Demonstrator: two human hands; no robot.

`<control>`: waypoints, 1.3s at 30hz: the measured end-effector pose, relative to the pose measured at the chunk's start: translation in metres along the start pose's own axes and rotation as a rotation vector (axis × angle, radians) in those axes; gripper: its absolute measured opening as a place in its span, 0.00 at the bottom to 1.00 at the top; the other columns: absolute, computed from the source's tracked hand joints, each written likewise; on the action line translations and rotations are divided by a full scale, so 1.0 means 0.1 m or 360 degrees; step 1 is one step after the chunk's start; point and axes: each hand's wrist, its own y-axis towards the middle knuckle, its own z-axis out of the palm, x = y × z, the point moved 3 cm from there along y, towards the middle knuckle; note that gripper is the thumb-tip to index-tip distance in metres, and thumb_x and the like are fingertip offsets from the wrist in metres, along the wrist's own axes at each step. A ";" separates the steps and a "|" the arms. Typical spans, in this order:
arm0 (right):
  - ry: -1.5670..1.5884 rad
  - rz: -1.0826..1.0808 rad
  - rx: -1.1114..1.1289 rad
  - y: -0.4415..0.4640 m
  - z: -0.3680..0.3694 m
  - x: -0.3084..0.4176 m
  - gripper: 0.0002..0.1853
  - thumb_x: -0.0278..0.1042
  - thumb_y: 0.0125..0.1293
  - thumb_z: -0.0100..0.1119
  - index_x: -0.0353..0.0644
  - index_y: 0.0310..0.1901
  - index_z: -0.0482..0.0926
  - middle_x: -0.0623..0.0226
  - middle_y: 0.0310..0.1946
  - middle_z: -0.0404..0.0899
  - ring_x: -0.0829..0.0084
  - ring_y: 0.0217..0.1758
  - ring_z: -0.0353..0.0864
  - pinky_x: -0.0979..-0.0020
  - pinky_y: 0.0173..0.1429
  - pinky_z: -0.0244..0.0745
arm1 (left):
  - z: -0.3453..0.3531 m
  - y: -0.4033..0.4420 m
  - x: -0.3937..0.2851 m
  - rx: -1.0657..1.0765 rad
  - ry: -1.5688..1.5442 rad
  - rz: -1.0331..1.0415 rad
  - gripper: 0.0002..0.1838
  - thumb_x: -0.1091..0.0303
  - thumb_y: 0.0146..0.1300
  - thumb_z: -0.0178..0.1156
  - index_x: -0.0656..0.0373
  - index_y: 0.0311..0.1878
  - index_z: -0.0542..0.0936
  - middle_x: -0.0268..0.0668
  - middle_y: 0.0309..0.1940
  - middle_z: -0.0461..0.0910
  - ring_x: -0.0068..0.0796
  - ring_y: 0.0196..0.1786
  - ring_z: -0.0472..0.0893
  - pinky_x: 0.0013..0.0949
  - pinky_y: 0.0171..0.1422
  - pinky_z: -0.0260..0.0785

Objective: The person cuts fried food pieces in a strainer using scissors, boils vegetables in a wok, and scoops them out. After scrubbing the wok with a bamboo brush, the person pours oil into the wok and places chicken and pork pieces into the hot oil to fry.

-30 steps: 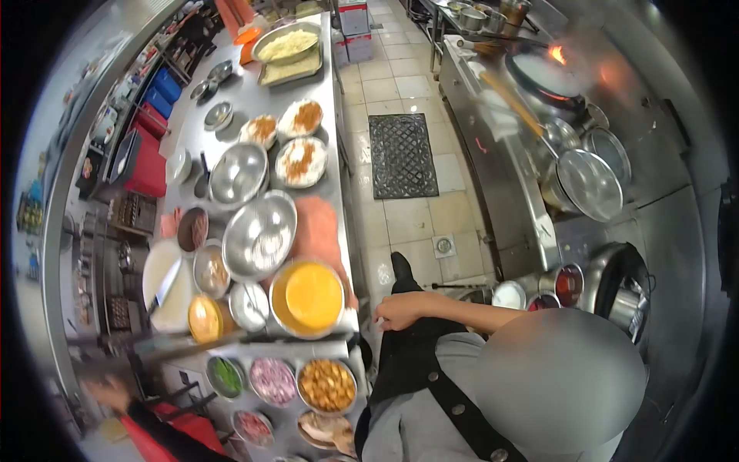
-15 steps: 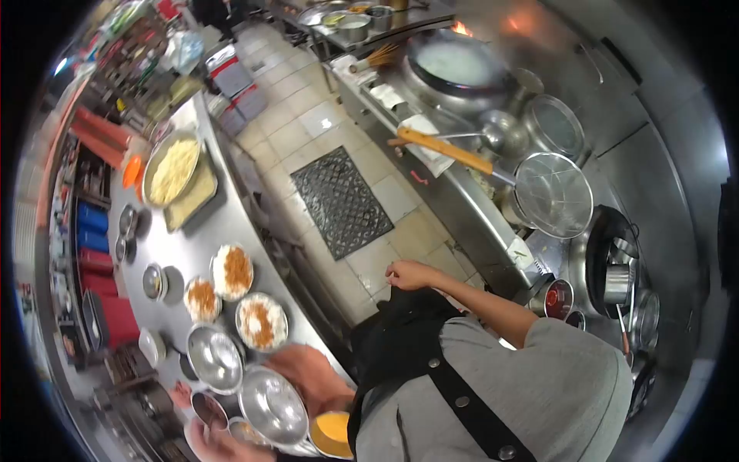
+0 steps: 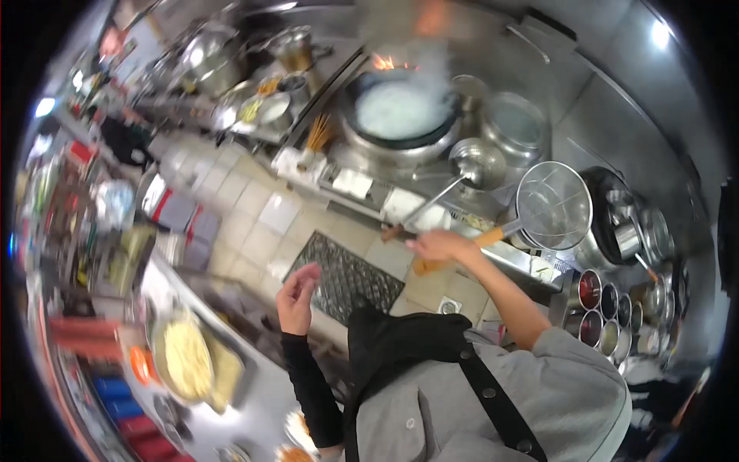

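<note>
My right hand [image 3: 442,245] is above the wooden handle [image 3: 428,266] of a wide wire strainer [image 3: 554,205]. Its fingers look loosely stretched, close to the brown handle end of a ladle [image 3: 437,202]; whether they touch it is unclear. The ladle's bowl rests on a perforated metal skimmer [image 3: 479,163]. My left hand [image 3: 299,299], in a black sleeve, is raised over the floor mat with bent fingers apart and nothing visible in it. On the stove, a big wok [image 3: 400,112] holds steaming whitish liquid.
Flames [image 3: 391,61] burn behind the wok. A steel counter [image 3: 231,431] at lower left bears a large bowl of pale noodle-like food [image 3: 187,358]. Several seasoning pots [image 3: 590,327] stand at right. A black grid mat [image 3: 346,277] lies on the tiled floor. A person [image 3: 123,138] stands far back left.
The view has turned toward the stove. My left hand has left the bowls on the counter and come up in front of me. My right hand has reached forward to the utensil handles.
</note>
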 end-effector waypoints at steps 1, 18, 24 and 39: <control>0.0054 -0.0036 -0.0006 0.16 0.19 -0.18 0.27 0.54 0.76 0.49 0.35 0.43 0.87 0.43 0.44 0.87 0.44 0.52 0.86 0.48 0.59 0.80 | -0.13 0.34 0.31 -0.0010 -0.0107 -0.0118 0.16 0.79 0.73 0.56 0.66 0.62 0.81 0.39 0.54 0.86 0.27 0.54 0.84 0.30 0.59 0.76; 0.1517 0.1554 0.0290 1.96 1.74 -0.57 0.14 0.39 0.66 0.58 0.38 0.39 0.87 0.54 0.37 0.89 0.58 0.41 0.90 0.52 0.46 0.85 | 0.37 2.67 4.44 0.0091 -0.0457 -0.2211 0.09 0.74 0.66 0.56 0.57 0.47 0.81 0.39 0.41 0.83 0.37 0.37 0.79 0.41 0.40 0.77; 0.3640 0.1909 -0.1127 2.97 3.75 -1.29 0.26 0.53 0.71 0.59 0.42 0.61 0.79 0.61 0.46 0.85 0.60 0.49 0.85 0.45 0.58 0.80 | 0.42 3.01 4.28 0.0299 -0.0232 -0.2145 0.17 0.56 0.74 0.46 0.54 0.54 0.78 0.36 0.53 0.78 0.35 0.59 0.75 0.46 0.64 0.70; 0.4633 0.0715 -0.2691 3.96 3.61 -1.53 0.30 0.55 0.74 0.38 0.57 0.72 0.72 0.77 0.73 0.74 0.68 0.77 0.68 0.58 0.76 0.68 | -0.02 3.37 2.72 0.0452 0.0199 -0.2386 0.16 0.71 0.71 0.57 0.59 0.61 0.78 0.39 0.56 0.80 0.37 0.58 0.78 0.45 0.64 0.73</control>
